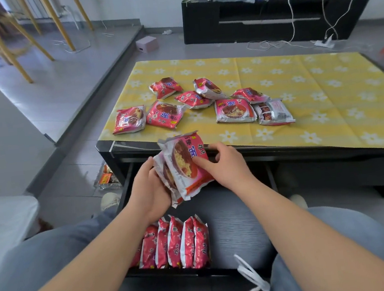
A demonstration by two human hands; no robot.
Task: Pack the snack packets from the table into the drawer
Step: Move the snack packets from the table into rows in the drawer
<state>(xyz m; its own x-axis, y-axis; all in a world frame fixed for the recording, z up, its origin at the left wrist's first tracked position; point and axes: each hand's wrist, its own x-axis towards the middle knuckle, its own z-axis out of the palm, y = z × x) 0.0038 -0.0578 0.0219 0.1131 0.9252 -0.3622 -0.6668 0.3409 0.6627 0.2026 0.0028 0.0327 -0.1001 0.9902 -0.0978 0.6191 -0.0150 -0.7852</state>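
Two or three red and pink snack packets (185, 167) are stacked upright between my hands, above the open black drawer (236, 225). My left hand (149, 189) grips the stack from the left and below. My right hand (223, 163) presses fingers on the front packet's right side. Several more packets (174, 243) stand in a row at the drawer's near left. Several packets (233, 110) lie scattered on the table's yellow flowered cloth (322, 100).
The black low table (109, 153) has the drawer pulled out toward my knees. A glass dish (106, 177) sits on the floor left of the table. A black TV cabinet (268, 20) with cables stands behind. A white cord (250, 275) lies on my lap.
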